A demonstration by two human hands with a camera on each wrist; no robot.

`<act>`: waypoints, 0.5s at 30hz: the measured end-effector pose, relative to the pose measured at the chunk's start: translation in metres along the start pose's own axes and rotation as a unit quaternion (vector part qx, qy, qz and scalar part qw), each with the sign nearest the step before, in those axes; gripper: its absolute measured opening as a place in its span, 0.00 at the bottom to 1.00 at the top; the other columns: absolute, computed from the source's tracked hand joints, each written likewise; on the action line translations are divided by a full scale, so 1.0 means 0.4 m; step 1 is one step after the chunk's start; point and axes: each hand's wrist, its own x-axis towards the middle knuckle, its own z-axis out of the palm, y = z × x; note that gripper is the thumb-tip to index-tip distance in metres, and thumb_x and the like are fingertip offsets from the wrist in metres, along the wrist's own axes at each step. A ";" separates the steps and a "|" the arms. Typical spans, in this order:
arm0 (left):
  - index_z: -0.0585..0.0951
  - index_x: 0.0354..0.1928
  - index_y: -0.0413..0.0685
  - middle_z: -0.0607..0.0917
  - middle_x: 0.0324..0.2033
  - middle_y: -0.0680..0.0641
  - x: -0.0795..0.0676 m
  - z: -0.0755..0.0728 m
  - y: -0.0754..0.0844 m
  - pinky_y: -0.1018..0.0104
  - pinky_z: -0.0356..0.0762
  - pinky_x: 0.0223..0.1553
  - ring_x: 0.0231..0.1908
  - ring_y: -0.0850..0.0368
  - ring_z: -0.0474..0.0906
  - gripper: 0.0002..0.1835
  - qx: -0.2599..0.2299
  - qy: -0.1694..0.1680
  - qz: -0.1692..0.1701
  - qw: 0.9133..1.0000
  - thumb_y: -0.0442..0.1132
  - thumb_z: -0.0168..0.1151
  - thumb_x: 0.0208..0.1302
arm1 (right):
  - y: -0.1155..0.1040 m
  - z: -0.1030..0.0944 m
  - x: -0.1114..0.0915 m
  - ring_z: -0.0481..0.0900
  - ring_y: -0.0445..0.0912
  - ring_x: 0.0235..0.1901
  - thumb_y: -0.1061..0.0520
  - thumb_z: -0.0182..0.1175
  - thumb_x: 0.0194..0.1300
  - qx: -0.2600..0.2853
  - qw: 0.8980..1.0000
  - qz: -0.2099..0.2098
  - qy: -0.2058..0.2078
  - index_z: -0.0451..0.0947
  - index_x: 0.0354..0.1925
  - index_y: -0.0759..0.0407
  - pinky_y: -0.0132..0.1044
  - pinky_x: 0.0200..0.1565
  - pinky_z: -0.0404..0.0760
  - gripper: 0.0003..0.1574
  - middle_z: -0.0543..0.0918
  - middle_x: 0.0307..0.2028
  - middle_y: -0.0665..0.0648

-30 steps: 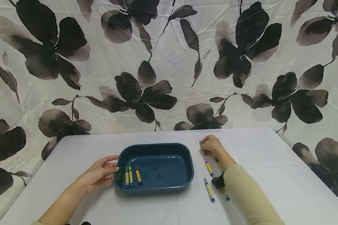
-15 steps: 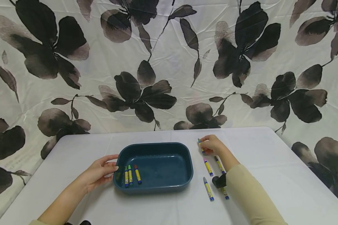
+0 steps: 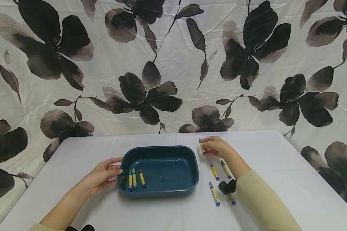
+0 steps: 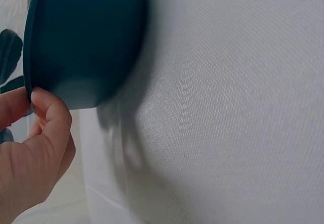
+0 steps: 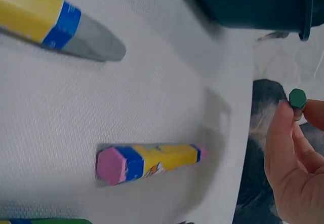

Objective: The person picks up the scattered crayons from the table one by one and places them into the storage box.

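Observation:
A dark teal rectangular tray [image 3: 170,176] sits on the white table. My left hand [image 3: 102,175] pinches its left rim between thumb and fingers, seen close in the left wrist view on the tray wall [image 4: 86,36]. Inside lie two green-tipped crayons [image 3: 134,178] and a red-brown one [image 3: 142,178]. Beyond the tray's right end, my right hand [image 3: 218,147] holds a yellow-wrapped crayon [image 3: 201,146]; the right wrist view shows the green end of this crayon [image 5: 297,98] between thumb and fingers. Nearest below it lies a pink crayon [image 3: 215,171].
A grey crayon [image 3: 214,194], a dark-tipped crayon [image 3: 226,169] and a partly hidden crayon [image 3: 232,199] lie right of the tray. A black wrist device [image 3: 227,186] overhangs the last one. Behind the table hangs a floral cloth [image 3: 173,64].
My right hand has moved left toward the tray with the green crayon, which now looks lifted. The left hand keeps its place on the rim.

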 end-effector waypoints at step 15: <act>0.54 0.68 0.36 0.73 0.37 0.48 0.001 0.001 -0.002 0.71 0.76 0.32 0.33 0.60 0.72 0.33 0.009 0.010 -0.002 1.000 0.29 0.55 0.63 | -0.041 0.058 -0.068 0.77 0.40 0.24 0.65 0.55 0.59 0.049 0.996 -0.030 -0.069 0.68 0.59 0.67 0.31 0.28 0.80 0.28 0.77 0.29 0.54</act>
